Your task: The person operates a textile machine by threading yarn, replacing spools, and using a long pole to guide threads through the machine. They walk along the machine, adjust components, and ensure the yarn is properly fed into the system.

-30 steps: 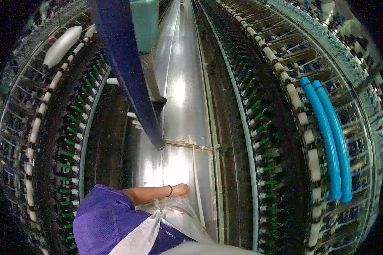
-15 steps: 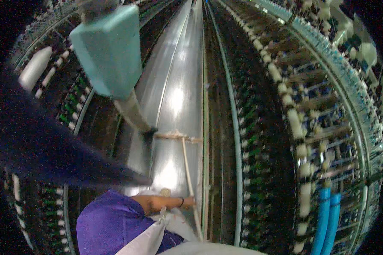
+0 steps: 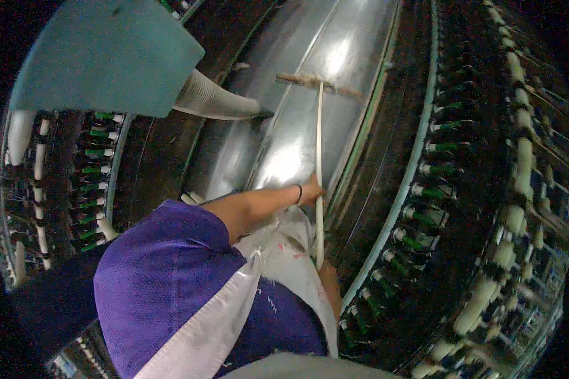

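A wide T-shaped floor sweeper lies ahead of me on the shiny metal-like floor. Its pale pole (image 3: 319, 139) runs back toward my body from the narrow, brownish cross-head (image 3: 306, 81). My left hand (image 3: 312, 191), with a dark band at the wrist, is closed around the pole partway down. Close to my apron, my right hand (image 3: 327, 276) is at the pole's near end; its fingers are mostly hidden, though it appears wrapped round the pole.
Long machine frames with rows of green-and-white bobbins (image 3: 433, 192) line both sides. At upper left hangs a blue-green box (image 3: 107, 60) with a ribbed pale hose (image 3: 218, 98) reaching down to the aisle. A rail (image 3: 401, 189) edges the right machine.
My view has turned and the hanging box and hose now appear larger and farther left. The sweeper head sits higher in view, and my right hand has come into sight.
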### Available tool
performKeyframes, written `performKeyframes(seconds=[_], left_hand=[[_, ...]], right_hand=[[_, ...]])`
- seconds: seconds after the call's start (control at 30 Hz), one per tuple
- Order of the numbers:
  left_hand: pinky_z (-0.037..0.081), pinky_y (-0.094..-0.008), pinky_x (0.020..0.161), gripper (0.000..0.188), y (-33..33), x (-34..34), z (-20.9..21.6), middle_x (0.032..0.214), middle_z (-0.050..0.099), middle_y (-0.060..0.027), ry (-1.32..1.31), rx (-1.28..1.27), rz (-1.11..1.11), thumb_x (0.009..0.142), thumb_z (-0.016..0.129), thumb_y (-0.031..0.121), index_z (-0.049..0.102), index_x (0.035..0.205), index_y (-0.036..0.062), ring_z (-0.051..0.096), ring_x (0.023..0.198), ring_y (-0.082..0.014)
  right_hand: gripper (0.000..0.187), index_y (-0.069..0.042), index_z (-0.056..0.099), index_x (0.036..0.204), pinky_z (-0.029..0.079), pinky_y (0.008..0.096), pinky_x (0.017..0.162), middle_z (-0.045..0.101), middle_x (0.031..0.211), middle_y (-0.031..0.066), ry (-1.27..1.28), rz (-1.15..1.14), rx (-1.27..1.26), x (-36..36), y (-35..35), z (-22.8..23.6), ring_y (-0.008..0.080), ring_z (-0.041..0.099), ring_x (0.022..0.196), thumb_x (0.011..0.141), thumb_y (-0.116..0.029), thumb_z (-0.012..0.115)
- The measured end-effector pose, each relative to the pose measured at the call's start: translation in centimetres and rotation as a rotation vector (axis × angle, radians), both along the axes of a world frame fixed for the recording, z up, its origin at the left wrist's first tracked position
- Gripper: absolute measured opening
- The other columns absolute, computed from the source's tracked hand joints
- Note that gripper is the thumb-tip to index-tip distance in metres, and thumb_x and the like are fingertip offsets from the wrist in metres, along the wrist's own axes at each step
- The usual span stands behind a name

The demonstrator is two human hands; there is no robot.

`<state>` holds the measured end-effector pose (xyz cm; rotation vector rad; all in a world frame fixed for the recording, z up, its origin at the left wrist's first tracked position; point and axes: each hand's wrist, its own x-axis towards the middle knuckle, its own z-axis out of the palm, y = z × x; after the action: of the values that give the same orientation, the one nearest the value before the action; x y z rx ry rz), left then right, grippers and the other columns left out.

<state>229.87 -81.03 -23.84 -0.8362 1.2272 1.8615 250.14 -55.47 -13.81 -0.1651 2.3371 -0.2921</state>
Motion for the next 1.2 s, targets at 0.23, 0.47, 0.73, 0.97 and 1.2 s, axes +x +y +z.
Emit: performKeyframes(seconds=[0.23,0.47,0.73,0.97,1.2], left_hand=[[0.055,-0.0404,0.066,0.061,-4.3,-6.3,0.7,0.103,0.045,-0.0176,-0.109,0.173,0.164,0.086,0.047,0.007,0.007,0.131,0.0105,0.060,0.082,-0.0261],[0.055,-0.0447,0.071,0.068,-9.9,-3.8,2.0,0.099,0.045,-0.0152,-0.271,0.393,0.304,0.083,0.049,0.005,0.000,0.129,0.0036,0.059,0.085,-0.0279],[0.053,-0.0359,0.044,0.037,-18.7,-12.6,1.2,0.076,0.050,-0.0152,-0.202,0.013,0.249,0.077,0.051,0.001,0.026,0.104,-0.0014,0.062,0.066,-0.0278],[0.050,-0.0378,0.041,0.040,-23.9,-25.5,0.1,0.074,0.052,-0.0144,-0.027,-0.167,0.141,0.077,0.051,0.001,0.027,0.108,0.0008,0.059,0.055,-0.0248],[0.052,-0.0357,0.047,0.042,-24.4,-34.2,0.5,0.074,0.052,-0.0141,0.236,-0.003,0.178,0.081,0.052,0.007,0.027,0.114,0.0044,0.061,0.059,-0.0232]], right_hand=[[0.029,0.001,0.053,0.091,0.047,0.0463,0.059,0.060,0.075,0.0246,-0.239,-0.019,0.048,-19.0,-8.9,12.0,0.0401,0.060,0.070,0.081,-0.026,0.057],[0.029,0.001,0.051,0.092,0.045,0.0461,0.059,0.060,0.073,0.0211,-0.371,0.049,-0.056,-23.3,-9.8,13.5,0.0380,0.059,0.067,0.082,-0.026,0.056],[0.036,0.000,0.051,0.090,0.044,0.0451,0.054,0.059,0.071,0.0209,-0.346,-0.098,-0.238,-28.0,-19.5,11.0,0.0367,0.057,0.060,0.083,-0.035,0.055],[0.034,0.002,0.052,0.099,0.044,0.0445,0.054,0.059,0.070,0.0221,-0.194,-0.357,-0.448,-34.1,-29.2,7.5,0.0382,0.058,0.063,0.085,-0.030,0.052],[0.020,0.001,0.051,0.096,0.041,0.0314,0.052,0.054,0.070,0.0108,-0.164,-0.456,-0.504,-40.0,-31.3,6.1,0.0189,0.049,0.057,0.086,-0.017,0.053]])
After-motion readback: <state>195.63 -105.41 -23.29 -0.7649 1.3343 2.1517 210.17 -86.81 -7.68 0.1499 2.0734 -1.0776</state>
